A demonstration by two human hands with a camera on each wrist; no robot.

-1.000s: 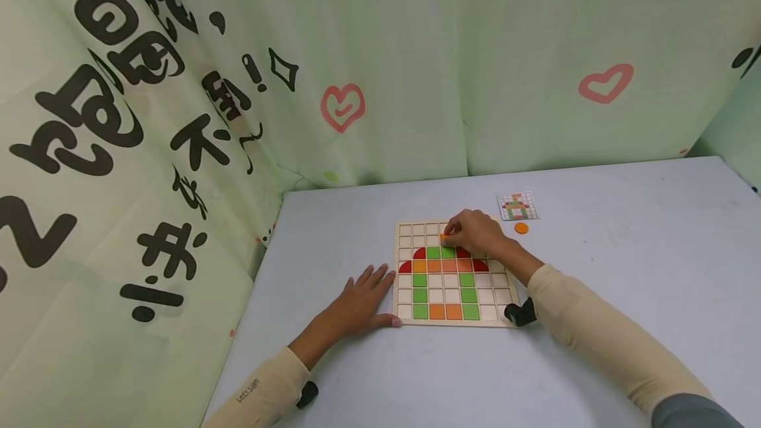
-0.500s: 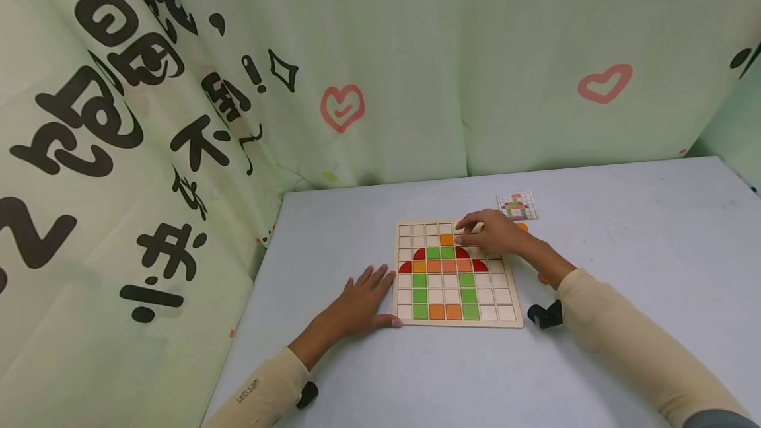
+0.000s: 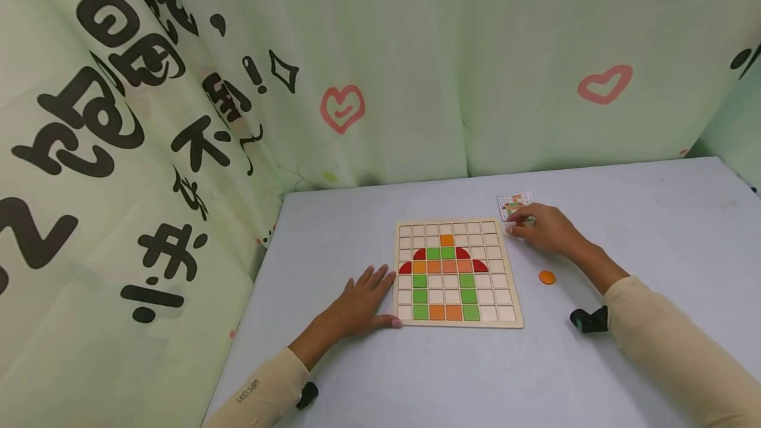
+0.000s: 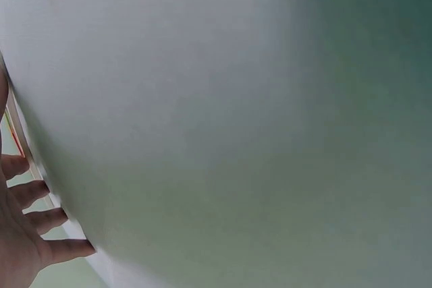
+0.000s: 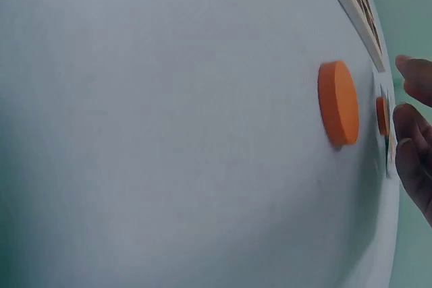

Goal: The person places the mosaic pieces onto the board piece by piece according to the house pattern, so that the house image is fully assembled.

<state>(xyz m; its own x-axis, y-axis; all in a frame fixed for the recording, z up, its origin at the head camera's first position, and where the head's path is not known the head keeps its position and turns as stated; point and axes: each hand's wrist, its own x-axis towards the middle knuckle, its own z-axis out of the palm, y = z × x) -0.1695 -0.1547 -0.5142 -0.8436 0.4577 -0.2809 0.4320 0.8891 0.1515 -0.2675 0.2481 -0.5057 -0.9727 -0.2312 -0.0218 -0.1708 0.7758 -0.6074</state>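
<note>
A square wooden grid board (image 3: 505,296) lies on the table, bearing green, orange and red pieces set into its cells. My left hand (image 3: 359,304) rests beside its left edge with fingers spread and straight; in the left wrist view the fingertips (image 4: 57,217) meet that edge. My right hand (image 3: 548,230) hovers off the board's upper right corner, thumb and fingers apart. One orange disc (image 3: 547,277) lies right of the board, below that hand. In the right wrist view a second orange disc (image 5: 382,116) lies near the fingertips; the hand hides it from the head view.
A small printed card (image 3: 514,199) with a coloured grid picture lies behind the board, partly covered by my right hand. Beyond the white table (image 3: 642,216) hangs a pale green curtain (image 3: 410,71) with hearts and black lettering.
My right hand has let go of the orange square, which sits in the board's upper middle, and has moved right toward the card. The left hand has stayed still.
</note>
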